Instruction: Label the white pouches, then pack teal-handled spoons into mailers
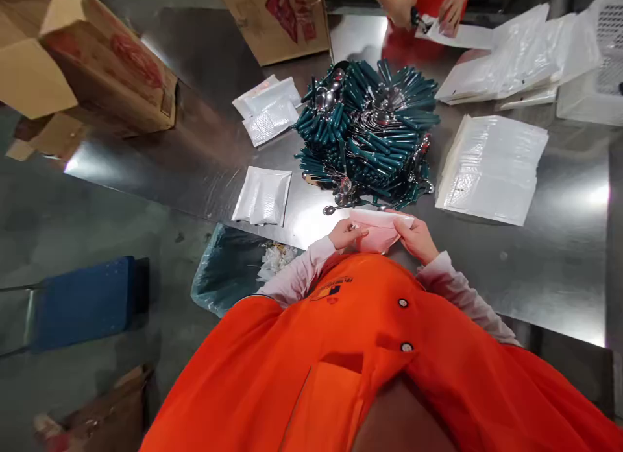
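Note:
Between my hands, close to my apron at the table's near edge, is a white padded envelope that looks pinkish from the apron. My left hand pinches its left side. On its right side, my right hand grips the edge with the thumb on top. Just beyond lies a large heap of spoons with dark green handles and shiny metal bowls. A filled-looking white envelope lies to the left of my hands. To the right rests a stack of flat white envelopes.
More envelopes lie left of the heap, another pile at far right beside a white plastic basket. Cardboard boxes stand at left and back. A co-worker's hands work opposite. A lined bin sits below the table.

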### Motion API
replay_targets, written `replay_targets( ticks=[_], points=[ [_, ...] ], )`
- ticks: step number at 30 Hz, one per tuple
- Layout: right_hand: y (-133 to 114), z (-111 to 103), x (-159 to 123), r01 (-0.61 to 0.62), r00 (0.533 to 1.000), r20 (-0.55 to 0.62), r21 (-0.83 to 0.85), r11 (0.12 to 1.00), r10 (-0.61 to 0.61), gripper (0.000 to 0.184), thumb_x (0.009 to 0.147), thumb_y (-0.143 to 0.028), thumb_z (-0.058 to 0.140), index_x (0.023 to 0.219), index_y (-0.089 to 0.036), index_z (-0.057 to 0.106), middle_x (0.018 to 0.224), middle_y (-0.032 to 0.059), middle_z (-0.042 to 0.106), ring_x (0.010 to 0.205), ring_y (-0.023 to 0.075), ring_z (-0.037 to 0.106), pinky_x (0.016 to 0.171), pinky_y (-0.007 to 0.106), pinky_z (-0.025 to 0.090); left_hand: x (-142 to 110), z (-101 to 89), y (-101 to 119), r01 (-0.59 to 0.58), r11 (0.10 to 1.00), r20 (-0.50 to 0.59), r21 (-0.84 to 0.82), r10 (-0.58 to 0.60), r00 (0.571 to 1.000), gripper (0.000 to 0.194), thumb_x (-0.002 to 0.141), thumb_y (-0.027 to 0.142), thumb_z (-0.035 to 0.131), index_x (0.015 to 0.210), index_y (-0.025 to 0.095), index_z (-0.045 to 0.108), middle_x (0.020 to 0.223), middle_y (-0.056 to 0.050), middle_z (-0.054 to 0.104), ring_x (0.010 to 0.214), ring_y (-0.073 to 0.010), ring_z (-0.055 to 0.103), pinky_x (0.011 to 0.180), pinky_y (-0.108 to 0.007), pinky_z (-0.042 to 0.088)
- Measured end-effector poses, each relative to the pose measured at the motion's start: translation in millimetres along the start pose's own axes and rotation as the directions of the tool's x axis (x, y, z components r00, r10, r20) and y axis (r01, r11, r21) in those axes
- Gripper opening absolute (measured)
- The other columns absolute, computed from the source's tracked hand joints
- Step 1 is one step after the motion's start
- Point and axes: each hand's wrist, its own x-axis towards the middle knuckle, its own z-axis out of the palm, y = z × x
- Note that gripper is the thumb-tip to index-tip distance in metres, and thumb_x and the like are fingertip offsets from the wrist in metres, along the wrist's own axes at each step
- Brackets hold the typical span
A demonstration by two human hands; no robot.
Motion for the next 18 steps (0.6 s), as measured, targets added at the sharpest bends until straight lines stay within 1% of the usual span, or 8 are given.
replay_targets(
  ticks=[2, 4, 7, 9, 11, 13, 15, 18],
  points=[
    [-12, -2, -2, 0.059, 0.996, 0.061, 0.015, 0.998, -0.06, 0.065, 0.081, -0.068, 0.077, 0.13, -0.025, 0.072, 0.128, 0.0095, 0.075, 0.118, 0.0274, 0.071, 0.104, 0.043, 0.058, -8, -37.0, 18, 0.0, 0.997, -0.093, 0.082, 0.007, 0.996, 0.021, 0.076, 0.033, 0.082, 0.074, 0.016, 0.07, 0.07, -0.005, 0.069, 0.068, -0.0196, 0.064, 0.069, -0.034, 0.053],
    [-23, -6, 0, 0.094, 0.99, 0.112, -0.046, 0.995, -0.088, 0.06, 0.081, -0.063, 0.08, 0.128, -0.027, 0.073, 0.126, 0.0086, 0.076, 0.117, 0.0268, 0.072, 0.106, 0.044, 0.058, -13, -88.3, 41, 0.015, 0.978, -0.224, 0.209, 0.033, 0.974, 0.021, 0.081, 0.032, 0.078, 0.091, 0.014, 0.074, 0.082, -0.007, 0.072, 0.079, -0.0224, 0.068, 0.078, -0.036, 0.055],
    [-36, -9, 10, 0.087, 0.982, 0.181, -0.221, 0.971, -0.047, 0.048, 0.082, -0.062, 0.078, 0.113, -0.025, 0.079, 0.112, 0.0092, 0.08, 0.101, 0.0273, 0.075, 0.1, 0.047, 0.06, -14, -165.9, 66, 0.077, 0.911, -0.45, 0.406, 0.126, 0.884, 0.041, 0.087, 0.028, 0.072, 0.123, 0.009, 0.07, 0.112, -0.014, 0.071, 0.11, -0.0292, 0.066, 0.101, -0.042, 0.052],
    [-40, -5, 18, 0.095, 0.973, 0.232, -0.318, 0.943, -0.02, 0.043, 0.084, -0.059, 0.077, 0.108, -0.024, 0.081, 0.109, 0.0096, 0.081, 0.098, 0.0276, 0.076, 0.099, 0.047, 0.06, -12, -197.2, 66, 0.271, 0.75, -0.603, 0.603, 0.207, 0.77, 0.066, 0.086, 0.033, 0.078, 0.145, 0.011, 0.058, 0.132, -0.018, 0.062, 0.124, -0.0338, 0.059, 0.11, -0.047, 0.046],
    [-41, 1, 25, 0.115, 0.957, 0.29, -0.366, 0.923, -0.004, 0.04, 0.085, -0.055, 0.076, 0.107, -0.023, 0.081, 0.108, 0.0096, 0.081, 0.099, 0.0273, 0.076, 0.097, 0.045, 0.061, -10, -204.8, 49, 0.475, 0.558, -0.666, 0.681, 0.202, 0.719, 0.082, 0.087, 0.043, 0.08, 0.157, 0.016, 0.048, 0.144, -0.021, 0.052, 0.127, -0.0377, 0.056, 0.111, -0.051, 0.044],
    [-37, 8, 31, 0.115, 0.942, 0.334, -0.385, 0.916, 0.022, 0.038, 0.085, -0.051, 0.074, 0.107, -0.022, 0.082, 0.106, 0.0093, 0.081, 0.095, 0.026, 0.076, 0.092, 0.041, 0.062, -7, -196.5, 23, 0.559, 0.414, -0.637, 0.718, 0.069, 0.767, 0.079, 0.088, 0.047, 0.077, 0.158, 0.022, 0.048, 0.149, -0.021, 0.047, 0.13, -0.0402, 0.053, 0.108, -0.053, 0.045],
    [-29, 13, 38, 0.084, 0.934, 0.349, -0.41, 0.908, 0.072, 0.036, 0.086, -0.048, 0.072, 0.107, -0.021, 0.081, 0.101, 0.0085, 0.081, 0.088, 0.0241, 0.076, 0.084, 0.037, 0.063, -4, -187.6, -2, 0.563, 0.329, -0.579, 0.758, -0.059, 0.813, 0.064, 0.093, 0.041, 0.072, 0.152, 0.026, 0.055, 0.149, -0.019, 0.047, 0.134, -0.0399, 0.048, 0.106, -0.05, 0.046],
    [-14, 17, 52, 0.01, 0.932, 0.318, -0.504, 0.863, 0.175, 0.033, 0.087, -0.042, 0.069, 0.108, -0.019, 0.081, 0.089, 0.0069, 0.081, 0.075, 0.022, 0.075, 0.075, 0.034, 0.061, 5, -196.6, -21, 0.592, 0.292, -0.596, 0.751, -0.088, 0.798, 0.046, 0.101, 0.033, 0.056, 0.147, 0.027, 0.061, 0.149, -0.017, 0.047, 0.134, -0.0374, 0.047, 0.102, -0.047, 0.047]
  ],
)
